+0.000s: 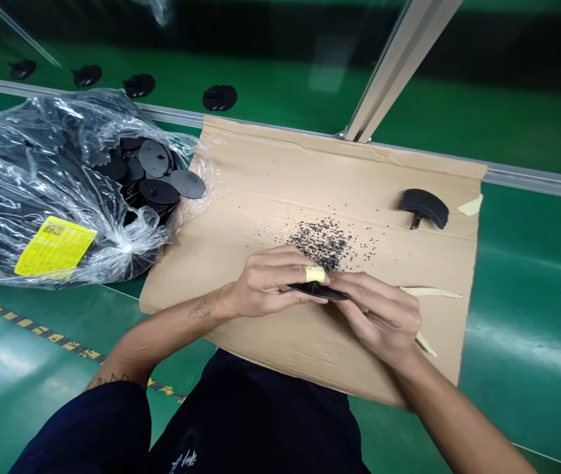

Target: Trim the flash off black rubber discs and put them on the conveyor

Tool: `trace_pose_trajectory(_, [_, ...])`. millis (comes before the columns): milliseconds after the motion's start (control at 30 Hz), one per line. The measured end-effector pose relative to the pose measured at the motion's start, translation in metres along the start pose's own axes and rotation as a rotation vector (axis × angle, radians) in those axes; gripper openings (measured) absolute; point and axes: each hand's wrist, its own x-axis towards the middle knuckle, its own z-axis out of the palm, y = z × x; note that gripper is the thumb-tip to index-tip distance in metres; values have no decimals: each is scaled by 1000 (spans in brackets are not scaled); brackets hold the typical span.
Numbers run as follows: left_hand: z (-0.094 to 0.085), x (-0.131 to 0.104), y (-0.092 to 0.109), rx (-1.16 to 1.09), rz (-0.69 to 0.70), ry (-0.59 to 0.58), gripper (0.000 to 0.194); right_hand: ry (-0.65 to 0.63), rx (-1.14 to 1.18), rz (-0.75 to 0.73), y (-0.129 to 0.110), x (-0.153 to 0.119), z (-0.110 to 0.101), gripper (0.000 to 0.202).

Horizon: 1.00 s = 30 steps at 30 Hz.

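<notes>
My left hand (275, 280) pinches a thin black plastic disc (332, 294) with a raised stem, seen nearly edge-on. A yellow wrap covers one of its fingertips. My right hand (382, 313) is closed at the disc's other side, its fingertips meeting the left ones. Two pale yellow handles with metallic ends (433, 291) stick out past my right hand; whether it grips them or they lie beneath is hidden. Just beyond the fingers, small black bits (322, 243) are scattered over the cardboard sheet (241, 164).
A clear plastic bag (63, 171) of black discs (155, 158), with a yellow label (56, 247), lies at left. At right sits a curved black piece (423, 207) near a tape strip (471, 205). Behind, several black parts (220, 97) line up beyond a metal rail and a post (384, 72).
</notes>
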Motion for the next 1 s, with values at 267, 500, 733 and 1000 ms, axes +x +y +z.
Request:
trace_pose_trajectory(267, [-3,5,4,-187,-125,-69,39,55,121,131,-5,5,-2,22])
trace_pose_trajectory(500, [-9,7,6,-589,-406,-149,23,-57,277,216,-10,10,-3,15])
trace_pose_trajectory(733, [-2,5,3,-600,-461,-133,23,34,70,42,-16,11,-6,16])
trace_pose_trajectory(1000, [3,2,4,-685,-556,-75,59,111,-163,18,-23,28,-4,6])
